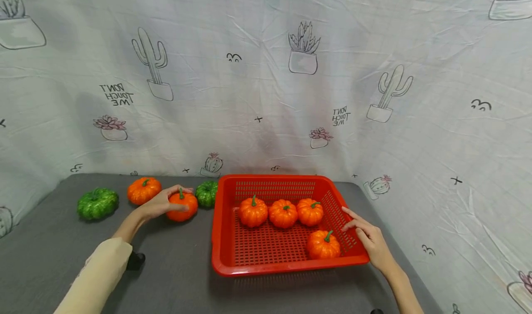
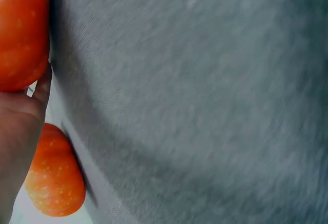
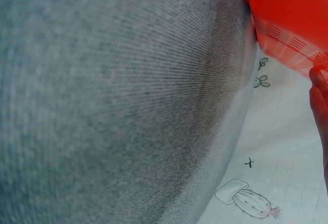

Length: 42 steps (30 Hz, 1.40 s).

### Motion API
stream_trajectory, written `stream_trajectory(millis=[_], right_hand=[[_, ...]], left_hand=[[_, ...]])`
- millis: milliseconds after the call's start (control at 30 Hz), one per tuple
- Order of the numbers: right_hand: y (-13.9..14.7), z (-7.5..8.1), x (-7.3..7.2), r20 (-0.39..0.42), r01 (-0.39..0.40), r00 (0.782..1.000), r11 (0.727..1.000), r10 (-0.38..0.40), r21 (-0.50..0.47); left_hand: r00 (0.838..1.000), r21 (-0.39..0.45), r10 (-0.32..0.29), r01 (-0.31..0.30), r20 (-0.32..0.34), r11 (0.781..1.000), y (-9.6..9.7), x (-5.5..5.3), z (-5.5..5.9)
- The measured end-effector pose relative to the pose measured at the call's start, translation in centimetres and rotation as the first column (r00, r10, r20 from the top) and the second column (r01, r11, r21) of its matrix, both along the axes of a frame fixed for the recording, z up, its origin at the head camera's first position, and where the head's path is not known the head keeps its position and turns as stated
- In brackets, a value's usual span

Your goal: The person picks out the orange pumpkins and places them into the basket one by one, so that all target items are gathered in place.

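Observation:
An orange pumpkin (image 1: 185, 208) with a green stem is held by my left hand (image 1: 160, 204), thumb on its near side and fingers round the far side. In the left wrist view, that pumpkin (image 2: 23, 34) fills the upper left corner, close over the grey cloth. My right hand (image 1: 374, 244) grips the right rim of a red plastic basket (image 1: 287, 270), some fingertips reaching over the edge. The right wrist view has a finger (image 3: 319, 80) against the basket's outer wall (image 3: 287, 8). Inside the basket sit several orange pumpkins (image 1: 283, 214), one near the front right corner.
Behind my left hand lies another orange pumpkin (image 1: 143, 190). A green pumpkin (image 1: 97, 204) rests farther left, and a second green one (image 1: 206, 194) sits right by the basket's left side. Grey cloth (image 1: 174, 277) covers the table; a printed white curtain (image 1: 257, 83) hangs behind.

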State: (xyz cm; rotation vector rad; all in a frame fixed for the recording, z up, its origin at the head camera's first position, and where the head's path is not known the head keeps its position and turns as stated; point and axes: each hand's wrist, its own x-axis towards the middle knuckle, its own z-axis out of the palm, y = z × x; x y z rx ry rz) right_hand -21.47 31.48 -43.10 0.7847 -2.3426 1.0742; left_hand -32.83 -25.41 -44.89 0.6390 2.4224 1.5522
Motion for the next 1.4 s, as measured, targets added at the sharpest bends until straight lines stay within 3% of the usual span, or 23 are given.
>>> stream_trajectory(millis=[133,567,833,1067,1167,1400], right_hand=[[-0.1,-0.2,0.0,0.024,0.007,1.0,1.0,-0.007,0.003],[-0.3,-0.5,0.0,0.028,0.01,1.0,1.0,-0.011,0.011],[-0.3,-0.5,0.1,0.026,0.013,1.0,1.0,-0.013,0.023],[-0.1,-0.3,0.1,0.037,0.003,0.999,1.0,-0.003,0.009],[0.1,-0.1,0.2,0.032,0.015,0.999,1.0,-0.015,0.007],[0.2,0.0,0.2,0.018,0.029,0.999,0.999,-0.03,0.026]], left_hand=[[0.999,0.006,0.034,-0.035,0.035,0.999,0.0,0.4,-0.6],[0.991,0.083,0.063,-0.073,0.118,0.994,-0.5,1.2,-2.1],[0.99,0.081,0.118,-0.124,0.077,0.989,0.0,1.7,-2.3],[0.988,0.033,0.154,-0.154,-0.014,0.988,0.7,1.7,-2.0],[0.984,0.048,0.18,-0.18,0.006,0.983,1.3,1.6,-1.8],[0.987,0.123,0.162,-0.163,0.014,0.979,1.6,1.7,-1.8]])
